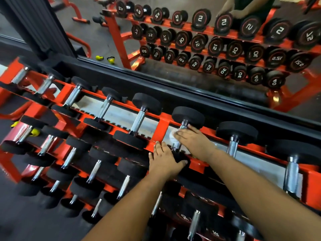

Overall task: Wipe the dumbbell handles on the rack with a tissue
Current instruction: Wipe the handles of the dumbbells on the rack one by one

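Note:
An orange rack (pixel 160 131) holds rows of black dumbbells with chrome handles. My right hand (pixel 192 138) lies over the handle of one top-row dumbbell (pixel 188 116), pressing a white tissue (pixel 172 136) against it; the tissue peeks out at the hand's left side. My left hand (pixel 164 158) rests on the near black head of the same dumbbell, fingers spread flat, thumb round its right side. The handle is mostly hidden under my right hand.
Neighbouring dumbbells sit close on both sides, at the left (pixel 139 119) and the right (pixel 233 145). Lower tiers of dumbbells (pixel 94 171) lie under my arms. A wall mirror (pixel 191 49) behind the rack reflects it. Yellow kettlebells (pixel 34 132) stand on the floor.

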Available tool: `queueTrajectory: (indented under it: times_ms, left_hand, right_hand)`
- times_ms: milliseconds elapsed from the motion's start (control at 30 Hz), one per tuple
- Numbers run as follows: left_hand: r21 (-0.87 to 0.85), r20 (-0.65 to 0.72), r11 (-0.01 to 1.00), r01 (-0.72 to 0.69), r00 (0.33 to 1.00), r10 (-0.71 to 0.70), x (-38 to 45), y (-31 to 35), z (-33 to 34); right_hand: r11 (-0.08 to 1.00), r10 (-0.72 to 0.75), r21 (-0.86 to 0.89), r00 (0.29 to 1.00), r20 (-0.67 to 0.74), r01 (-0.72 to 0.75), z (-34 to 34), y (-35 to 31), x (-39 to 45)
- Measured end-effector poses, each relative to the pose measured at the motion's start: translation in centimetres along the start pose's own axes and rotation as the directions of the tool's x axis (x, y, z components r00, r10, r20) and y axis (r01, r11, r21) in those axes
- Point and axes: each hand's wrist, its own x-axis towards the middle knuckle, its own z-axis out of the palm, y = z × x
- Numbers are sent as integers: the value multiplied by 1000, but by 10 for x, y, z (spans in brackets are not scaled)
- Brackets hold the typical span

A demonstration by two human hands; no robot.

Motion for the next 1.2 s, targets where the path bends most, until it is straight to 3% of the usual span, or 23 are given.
queueTrajectory:
  times_ms: [100, 233, 300, 367, 433, 500, 600, 733, 800, 867, 933, 1033, 1100, 1200]
  left_hand:
    - [15, 15, 1000, 2, 1000, -2, -2, 1, -3]
    - [6, 31, 1000, 8, 999, -8, -2, 1, -5]
    - [27, 50, 1000, 2, 999, -3, 0, 1, -7]
    - [42, 64, 999, -6, 998, 3, 0, 1, -9]
    - [45, 62, 999, -25, 998, 22, 0, 0, -9]
    - [52, 50, 997, -49, 998, 46, -1, -2, -9]
    - [73, 42, 995, -72, 997, 69, 0, -3, -7]
    - [96, 51, 992, -80, 996, 75, 2, -4, -6]
    - [102, 48, 992, -75, 996, 70, 1, -3, -7]
    - [98, 56, 993, -70, 996, 64, 2, -2, -6]
    - [84, 49, 995, -58, 997, 54, 1, -1, -6]
    - [100, 55, 994, -45, 998, 40, 2, 0, -7]
    - [113, 80, 993, -29, 997, 20, 2, 2, -10]
    - [99, 87, 995, -21, 996, 12, 1, 2, -12]
  right_hand:
    - [1000, -6, 21, 1000, 7, 6, 4, -9, 2]
    - [970, -242, 24, 968, 63, 241, -1, -10, -5]
    - [975, -209, -64, 978, 25, 211, -8, 0, -5]
    - [992, -57, -112, 998, -42, 52, -11, 4, -3]
    - [999, 32, 36, 999, -38, -30, -8, -7, 0]
    - [992, -19, 124, 999, -28, 22, -4, -24, 0]
    - [979, -179, 87, 983, -43, 182, -1, -18, -6]
    - [993, 110, -28, 994, -12, -111, -8, -1, 12]
    - [982, 165, -105, 984, 60, -158, -15, -13, 19]
    - [993, 117, -34, 988, 100, -114, -17, -25, 14]
    - [997, -47, 70, 987, 152, 37, -15, -28, 0]
    - [977, -205, -21, 965, 164, 211, -15, -3, -10]
    - [988, -93, -115, 989, 116, 106, -12, 7, -3]
    - [992, 123, -25, 991, 50, -122, -7, -13, 9]
